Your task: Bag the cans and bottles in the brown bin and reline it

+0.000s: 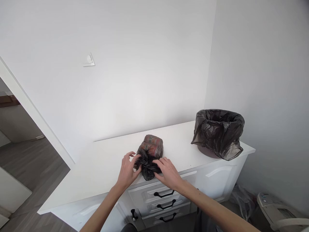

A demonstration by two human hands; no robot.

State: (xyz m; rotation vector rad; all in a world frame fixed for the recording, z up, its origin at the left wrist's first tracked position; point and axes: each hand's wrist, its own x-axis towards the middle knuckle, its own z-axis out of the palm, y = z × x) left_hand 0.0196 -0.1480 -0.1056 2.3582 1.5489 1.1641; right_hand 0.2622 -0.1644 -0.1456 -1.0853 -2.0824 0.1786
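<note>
A black plastic bag [145, 157] lies on the white cabinet top near its front edge. Through its thin film shows something reddish with dark printed characters. The bag's neck is gathered into a twisted, knot-like bunch on the side facing me. My left hand [128, 168] pinches the bunched plastic from the left, its thumb and forefinger closed on it. From the right, my right hand [167, 170] grips the other side of the same bunch between thumb and fingers.
A dark bin [208, 152] with a black liner [218, 130] folded over its rim stands on the right of the cabinet top [103, 167]. Drawers with black handles [164, 194] are below. A light switch [89, 60] is on the wall. A grey machine [277, 207] sits lower right.
</note>
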